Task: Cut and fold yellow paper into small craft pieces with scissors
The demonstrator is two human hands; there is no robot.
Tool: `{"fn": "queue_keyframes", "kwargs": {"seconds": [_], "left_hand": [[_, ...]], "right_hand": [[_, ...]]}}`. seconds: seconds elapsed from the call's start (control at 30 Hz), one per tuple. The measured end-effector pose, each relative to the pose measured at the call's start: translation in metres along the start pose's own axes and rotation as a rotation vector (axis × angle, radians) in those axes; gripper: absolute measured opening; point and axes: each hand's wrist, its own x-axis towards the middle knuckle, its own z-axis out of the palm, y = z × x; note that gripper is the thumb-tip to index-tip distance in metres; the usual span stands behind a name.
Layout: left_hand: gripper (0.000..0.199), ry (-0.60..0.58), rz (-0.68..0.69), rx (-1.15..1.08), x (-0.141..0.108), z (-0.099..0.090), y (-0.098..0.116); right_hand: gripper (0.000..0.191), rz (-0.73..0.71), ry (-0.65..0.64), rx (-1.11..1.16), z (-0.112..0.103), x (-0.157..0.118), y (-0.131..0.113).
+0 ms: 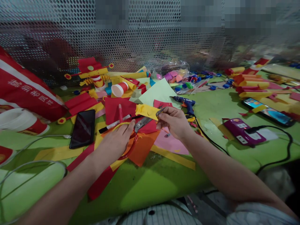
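Observation:
My left hand (120, 137) is closed around the handles of a pair of scissors (140, 124), with a red handle loop showing below the fingers. The metal blades point right and pass under a small yellow paper piece (148, 110), whose left end looks fringed. Pinched fingers of my right hand (174, 121) hold the right end of that yellow paper, and a dark tip, seemingly of the blade, shows beside them. Beneath lie red paper (119, 107), an orange sheet (143, 150) and a pink sheet (171, 142). A black-and-white marker (114, 124) rests by my left hand.
A black phone (82, 128) lies left, near paper cups (23, 122) and a red bag (28, 90). Behind stands a red-and-yellow paper craft (93, 73). A blue glue gun (186, 102), purple power socket (245, 131), cables and another phone (267, 111) are to the right.

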Motion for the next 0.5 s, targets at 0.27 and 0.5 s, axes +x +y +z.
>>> {"fn": "queue_keyframes", "kwargs": {"seconds": [0.27, 0.5], "left_hand": [[0.06, -0.03, -0.044, -0.031, 0.0023, -0.0058, -0.0004], [0.058, -0.023, -0.025, -0.005, 0.0019, -0.0085, -0.0021]], "right_hand": [[0.016, 0.005, 0.006, -0.032, -0.0002, 0.0011, -0.0011], [0.012, -0.012, -0.025, -0.045, -0.0014, 0.0005, -0.0008]]}}
